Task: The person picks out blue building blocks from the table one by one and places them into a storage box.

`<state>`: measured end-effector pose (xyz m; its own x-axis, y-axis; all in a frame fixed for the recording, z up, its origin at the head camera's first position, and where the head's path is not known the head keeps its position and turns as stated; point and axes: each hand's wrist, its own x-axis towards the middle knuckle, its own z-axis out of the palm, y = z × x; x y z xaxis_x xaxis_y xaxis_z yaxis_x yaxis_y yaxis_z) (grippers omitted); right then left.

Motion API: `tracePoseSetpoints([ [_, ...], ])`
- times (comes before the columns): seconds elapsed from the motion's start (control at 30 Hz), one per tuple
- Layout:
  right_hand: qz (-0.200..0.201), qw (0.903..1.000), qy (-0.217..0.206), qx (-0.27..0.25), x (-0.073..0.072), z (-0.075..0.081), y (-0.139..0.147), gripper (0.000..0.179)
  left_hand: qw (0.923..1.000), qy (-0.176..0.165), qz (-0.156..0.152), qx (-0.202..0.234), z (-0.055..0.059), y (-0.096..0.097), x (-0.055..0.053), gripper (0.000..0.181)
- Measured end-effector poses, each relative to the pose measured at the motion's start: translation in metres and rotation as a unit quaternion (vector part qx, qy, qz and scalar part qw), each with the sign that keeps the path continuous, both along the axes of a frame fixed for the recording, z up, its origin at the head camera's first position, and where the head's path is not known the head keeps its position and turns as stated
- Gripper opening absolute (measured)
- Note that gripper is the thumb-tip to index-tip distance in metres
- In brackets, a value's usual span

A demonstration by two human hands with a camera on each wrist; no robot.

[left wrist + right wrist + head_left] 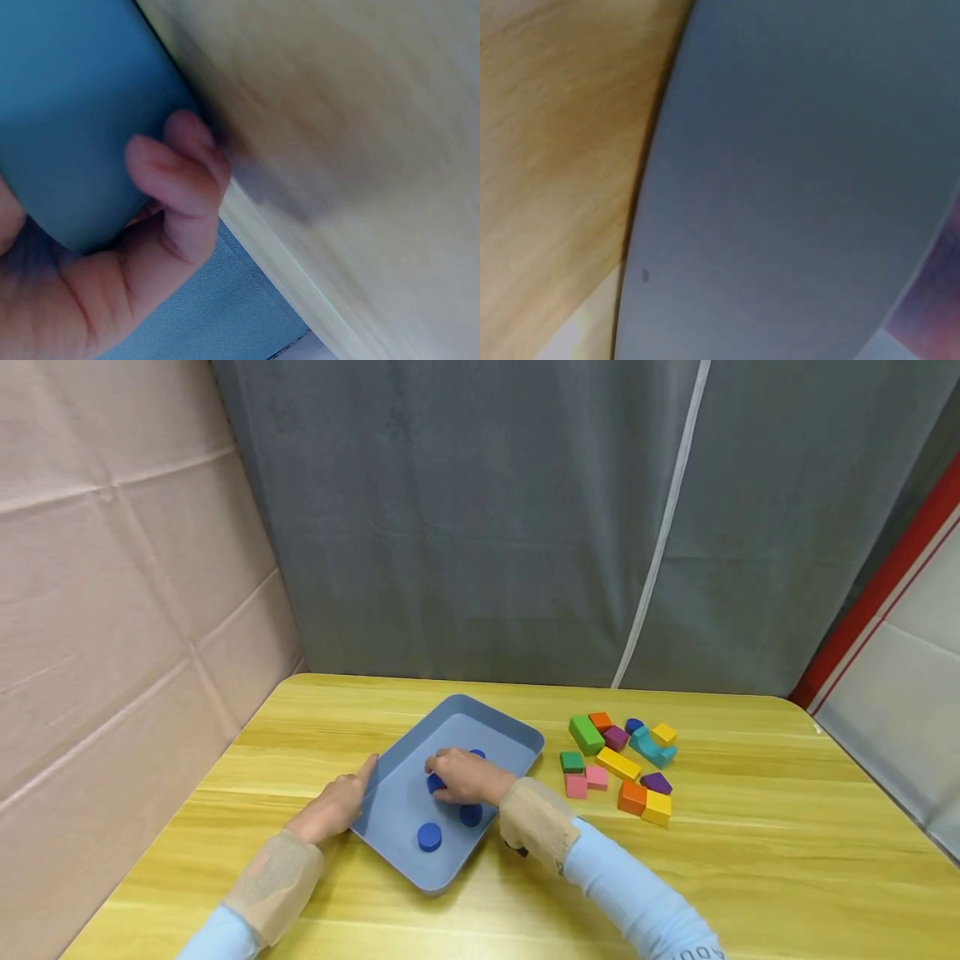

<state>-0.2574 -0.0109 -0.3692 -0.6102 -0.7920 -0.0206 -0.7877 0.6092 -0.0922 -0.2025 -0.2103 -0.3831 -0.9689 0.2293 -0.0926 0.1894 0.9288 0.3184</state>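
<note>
A blue-grey tray (393, 814) lies at an angle on the wooden table. My left hand (335, 806) grips its left rim; in the left wrist view the fingers (176, 176) bend against the outer wall and the thumb is at the frame's left edge. Over the tray's middle, my right hand (467, 777) pinches a round blue block (436, 783), partly covered by the fingers. Around it in the tray lie another round blue block (430, 837), one under the wrist (470, 815) and one behind the hand (477, 752). The tray's side (780, 165) fills most of the right wrist view.
Right of the tray lie several coloured blocks, among them a green block (587, 735), a turquoise arch (652, 747), a yellow bar (618, 764) and an orange cube (632, 797). A grey curtain (465, 527) hangs behind the table (787, 827).
</note>
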Motion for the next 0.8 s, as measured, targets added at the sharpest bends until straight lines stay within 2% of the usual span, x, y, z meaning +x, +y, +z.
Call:
tracePoseSetpoints([
  [0.37,-0.013,0.9980,0.025,-0.056,-0.003,0.000,0.007,0.029,1.0000,0.004,-0.001,-0.006,0.000,0.000,0.000,0.070],
  [0.8,-0.013,0.9925,0.019,-0.120,0.002,0.009,0.026,0.020,0.9998,0.017,-0.002,-0.007,0.001,0.000,0.002,0.070],
])
